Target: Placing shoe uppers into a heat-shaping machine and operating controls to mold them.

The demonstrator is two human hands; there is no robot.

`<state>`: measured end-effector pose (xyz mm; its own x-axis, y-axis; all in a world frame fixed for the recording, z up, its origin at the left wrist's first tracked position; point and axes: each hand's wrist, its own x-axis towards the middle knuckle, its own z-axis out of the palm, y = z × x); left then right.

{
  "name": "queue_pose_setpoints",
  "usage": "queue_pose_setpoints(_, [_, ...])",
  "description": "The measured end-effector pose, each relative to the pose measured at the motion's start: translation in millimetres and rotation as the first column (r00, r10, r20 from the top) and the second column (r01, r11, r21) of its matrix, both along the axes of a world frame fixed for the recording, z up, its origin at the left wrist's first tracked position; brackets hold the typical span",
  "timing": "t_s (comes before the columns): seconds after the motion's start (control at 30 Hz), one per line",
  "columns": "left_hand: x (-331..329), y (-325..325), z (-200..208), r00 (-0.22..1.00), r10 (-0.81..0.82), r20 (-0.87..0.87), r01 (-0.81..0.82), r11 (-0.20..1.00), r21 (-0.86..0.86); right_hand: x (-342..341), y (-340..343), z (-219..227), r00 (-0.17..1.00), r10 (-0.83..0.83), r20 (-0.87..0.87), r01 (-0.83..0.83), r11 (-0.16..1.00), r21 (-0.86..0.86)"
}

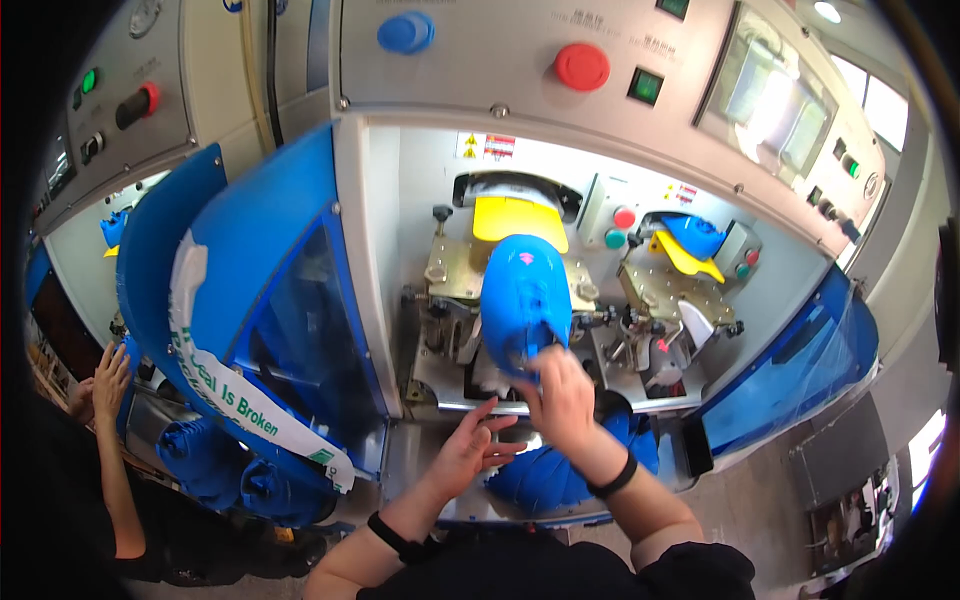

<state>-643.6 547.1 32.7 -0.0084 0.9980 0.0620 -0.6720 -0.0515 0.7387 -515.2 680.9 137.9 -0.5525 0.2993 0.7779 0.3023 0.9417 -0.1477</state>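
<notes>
A blue cap with a small pink mark sits over the near side of a press station, its crown toward me. My right hand is closed on the cap's near edge, where a dark gap shows. What lies under the cap is hidden. My left hand is lower and to the left, palm partly turned up, fingers apart and holding nothing. Just beyond the cap is a yellow visor-shaped piece beneath a curved black clamp. A nested stack of blue caps lies on the ledge by my forearms.
At the right station, another blue cap rests above a yellow piece. A red button and blue knob sit on the panel overhead. Blue guards flank the opening. A co-worker's hand shows far left.
</notes>
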Motion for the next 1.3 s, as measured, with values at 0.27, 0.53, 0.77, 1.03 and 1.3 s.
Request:
queue_pose_setpoints(0.27, [9.9,1.3,-38.9,0.977,-0.011,0.213,0.051,0.981,-0.185,28.1,-66.8,-67.2,0.991,0.017,0.129,0.022,0.955,-0.295])
queue_pose_setpoints(0.53, [4.1,26.0,-31.7,0.977,0.133,0.167,-0.104,0.980,-0.171,-9.1,-30.7,-41.3,0.966,-0.123,0.229,0.159,0.977,-0.145])
queue_pose_setpoints(0.77, [3.9,33.9,-29.3,0.969,0.220,0.110,-0.181,0.941,-0.286,-22.0,-12.2,-56.5,0.975,-0.007,0.224,0.076,0.950,-0.302])
queue_pose_setpoints(1.03, [4.3,34.5,-27.2,0.969,0.224,0.103,-0.184,0.934,-0.306,-20.9,-8.8,-54.0,0.979,0.029,0.200,0.035,0.950,-0.310])
queue_pose_setpoints(1.3, [3.4,32.7,-36.5,0.968,0.241,0.070,-0.214,0.937,-0.275,-23.7,-5.7,-55.5,0.970,0.024,0.241,0.054,0.948,-0.313])
